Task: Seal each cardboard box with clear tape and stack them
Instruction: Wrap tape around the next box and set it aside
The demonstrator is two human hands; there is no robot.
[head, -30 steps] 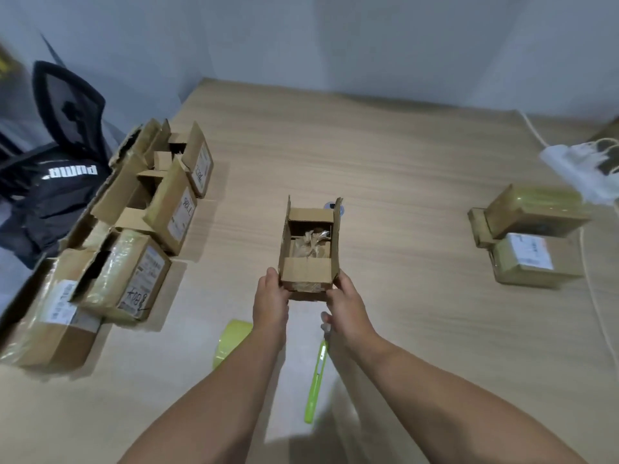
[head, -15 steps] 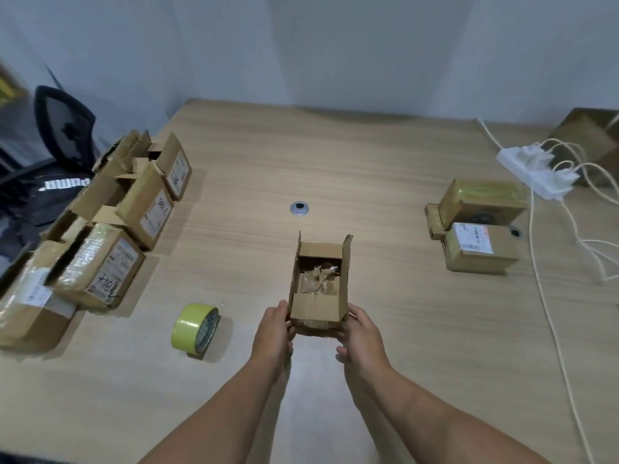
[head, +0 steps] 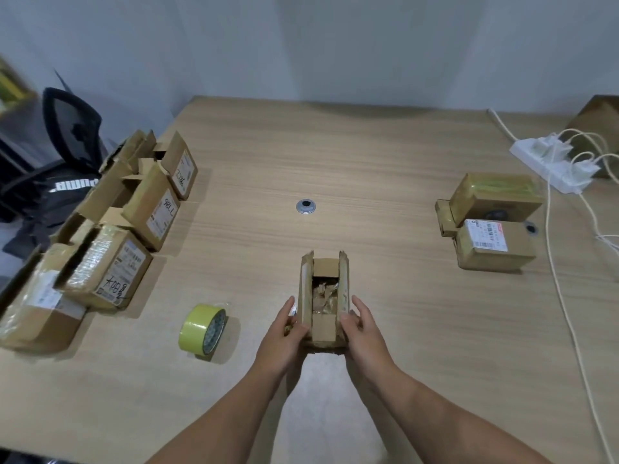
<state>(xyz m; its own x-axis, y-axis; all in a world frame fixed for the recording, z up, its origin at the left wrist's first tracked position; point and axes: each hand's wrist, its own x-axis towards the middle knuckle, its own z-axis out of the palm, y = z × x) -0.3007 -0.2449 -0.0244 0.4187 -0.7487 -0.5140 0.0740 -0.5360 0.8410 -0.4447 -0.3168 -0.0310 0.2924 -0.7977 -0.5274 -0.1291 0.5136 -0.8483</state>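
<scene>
Small brown cardboard box (head: pixel 324 301) stands unsealed on the near middle of the pale wooden table (head: pixel 335 155), held between your left hand (head: pixel 284 336) and right hand (head: pixel 363 329); the fingers lie almost straight along its side walls while the thumbs hook over the near corners. In the last second its two long flaps, which leaned outward, have risen to stand upright and closer together, with crumpled brown paper showing in the gap. That suggests the closing fold is under way and taping comes next. The yellow-green roll of tape (head: pixel 202 329) lies on its side just left of your left hand, free to pick up. Open brown boxes (head: pixel 134 209) wait in a row at the far left; two sealed boxes (head: pixel 492 226) sit stacked at the right. A green pen-like tool seen a second ago is now out of sight, perhaps under your forearms. The box's far end flap and its underside cannot be made out.
</scene>
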